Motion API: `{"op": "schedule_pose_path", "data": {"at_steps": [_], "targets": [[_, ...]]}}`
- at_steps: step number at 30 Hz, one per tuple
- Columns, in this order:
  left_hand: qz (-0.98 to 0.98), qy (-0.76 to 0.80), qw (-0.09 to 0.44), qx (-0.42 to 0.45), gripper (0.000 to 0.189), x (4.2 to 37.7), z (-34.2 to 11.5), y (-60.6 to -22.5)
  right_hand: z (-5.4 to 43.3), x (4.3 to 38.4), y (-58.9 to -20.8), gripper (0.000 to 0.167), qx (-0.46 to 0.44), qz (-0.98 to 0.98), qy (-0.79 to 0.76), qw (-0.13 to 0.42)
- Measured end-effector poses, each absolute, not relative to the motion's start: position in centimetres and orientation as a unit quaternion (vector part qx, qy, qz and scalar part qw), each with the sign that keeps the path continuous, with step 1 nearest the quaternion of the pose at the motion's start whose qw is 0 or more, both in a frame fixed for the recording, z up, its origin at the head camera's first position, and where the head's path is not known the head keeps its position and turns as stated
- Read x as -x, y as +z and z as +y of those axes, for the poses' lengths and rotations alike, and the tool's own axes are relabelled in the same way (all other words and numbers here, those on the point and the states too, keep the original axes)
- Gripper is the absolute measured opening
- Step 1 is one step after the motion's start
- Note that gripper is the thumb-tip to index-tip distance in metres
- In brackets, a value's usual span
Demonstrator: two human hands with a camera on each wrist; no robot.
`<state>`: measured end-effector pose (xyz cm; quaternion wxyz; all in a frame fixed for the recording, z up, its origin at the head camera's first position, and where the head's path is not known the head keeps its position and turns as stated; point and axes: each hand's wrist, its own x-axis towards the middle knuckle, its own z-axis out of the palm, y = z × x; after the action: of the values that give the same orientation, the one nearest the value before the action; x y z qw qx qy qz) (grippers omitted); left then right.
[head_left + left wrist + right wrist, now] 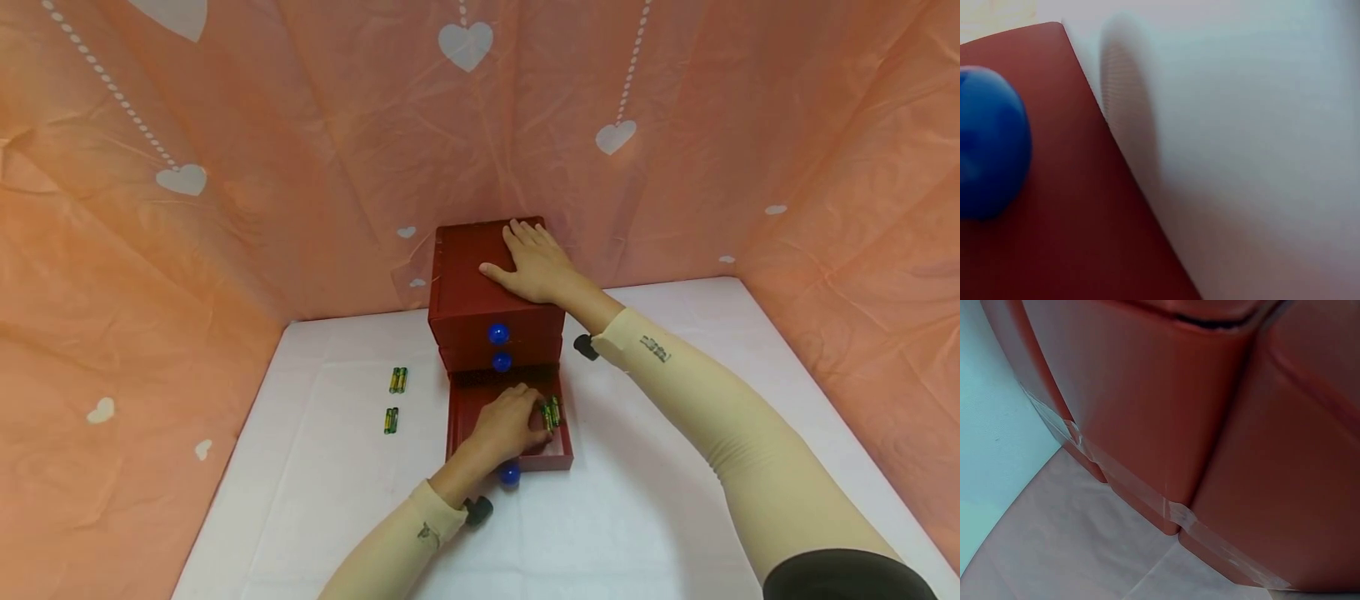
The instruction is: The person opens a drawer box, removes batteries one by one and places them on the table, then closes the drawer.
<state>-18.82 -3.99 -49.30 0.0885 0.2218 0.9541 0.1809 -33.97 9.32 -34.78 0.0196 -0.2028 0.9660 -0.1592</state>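
Note:
A dark red box with stacked drawers [480,271] stands on the table, its bottom drawer [562,461] pulled out. My left hand [506,423] reaches into that drawer, thumb and fingers around a pair of green and yellow batteries [551,412] at the drawer's right side. On top of the box, my right hand [534,262] lies flat with fingers spread. The bottom drawer's blue knob [510,475] shows under the left wrist, and large in the left wrist view as a blue ball [991,144]. Neither wrist view shows fingers clearly.
Two more pairs of batteries lie on the white table left of the drawer, one pair [398,380] farther back and one pair [392,420] nearer. The upper drawers with blue knobs [498,334] are closed. Behind hangs a pink-orange curtain [337,167] with hearts. Clear tape [1179,515] runs along the box.

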Motion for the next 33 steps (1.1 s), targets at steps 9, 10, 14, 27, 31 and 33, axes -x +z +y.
{"op": "schedule_pose_path", "data": {"at_steps": [9, 10, 14, 27, 31, 33], "targets": [[0.948, 0.215, 0.102, -0.211, 0.046, 18.6, -4.6, -49.0, 9.4, 33.9, -34.7, 0.091, 0.205, 0.965, -0.163, 0.018], [0.947, 0.222, 0.104, -0.21, 0.045, 18.5, -4.7, -48.9, 9.4, 33.8, -34.7, 0.091, 0.205, 0.965, -0.163, 0.018], [0.942, 0.243, 0.108, -0.206, 0.046, 18.3, -5.2, -48.7, 9.4, 33.9, -34.7, 0.092, 0.206, 0.965, -0.164, 0.019], [0.934, 0.269, 0.081, -0.22, 0.048, 17.4, -7.1, -47.9, 9.4, 33.9, -34.7, 0.091, 0.206, 0.964, -0.165, 0.019], [0.931, 0.279, 0.071, -0.224, 0.048, 17.0, -7.8, -47.6, 9.4, 33.9, -34.7, 0.092, 0.207, 0.964, -0.163, 0.02], [0.93, 0.284, 0.066, -0.225, 0.048, 16.8, -8.1, -47.4, 9.4, 33.9, -34.7, 0.092, 0.208, 0.964, -0.164, 0.019]]}}
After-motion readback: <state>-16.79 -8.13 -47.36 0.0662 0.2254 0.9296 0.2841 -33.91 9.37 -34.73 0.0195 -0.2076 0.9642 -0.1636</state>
